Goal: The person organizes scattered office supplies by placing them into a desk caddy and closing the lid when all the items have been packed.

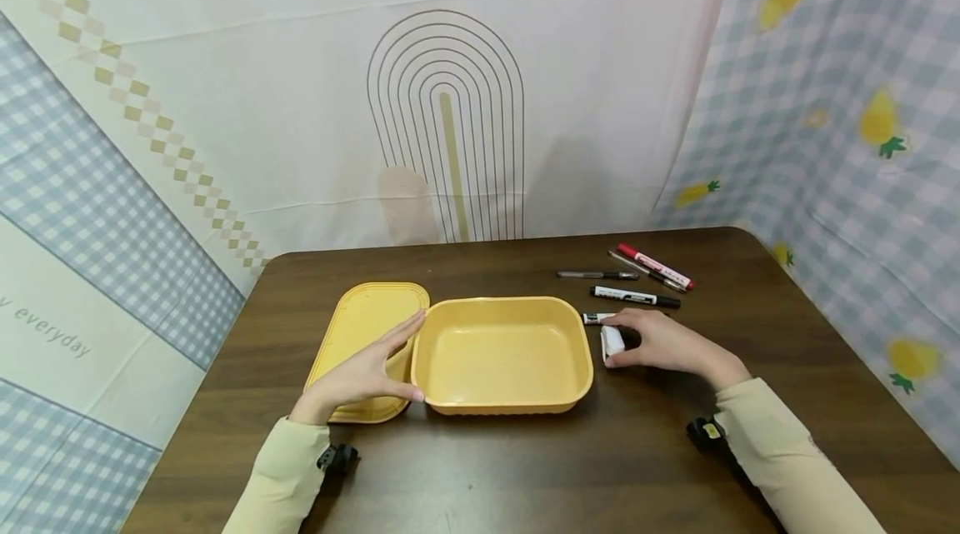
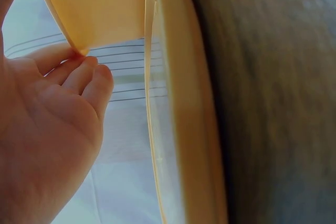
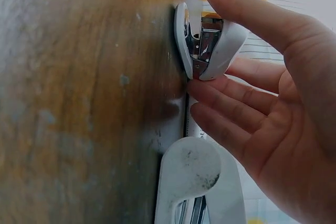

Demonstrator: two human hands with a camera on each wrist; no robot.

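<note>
My right hand (image 1: 663,342) pinches a small white stapler (image 1: 612,341) beside the right end of a yellow box (image 1: 502,407), thumb at its near end and fingers at its far end. In the right wrist view, the stapler (image 3: 226,51) shows its metal inside. At the box's left wall is my left hand (image 1: 360,376), fingers spread; its fingertips touch the box's corner in the left wrist view. Under and beside this hand lies a flat yellow lid (image 1: 367,309). The box appears bare inside.
Behind the right hand lie a black-capped marker (image 1: 633,296), a red marker (image 1: 656,267), a thin pen (image 1: 667,280) and a dark pen (image 1: 597,275). The hand partly covers another marker (image 1: 596,318). A white object (image 3: 197,166) with a round end lies below the right hand.
</note>
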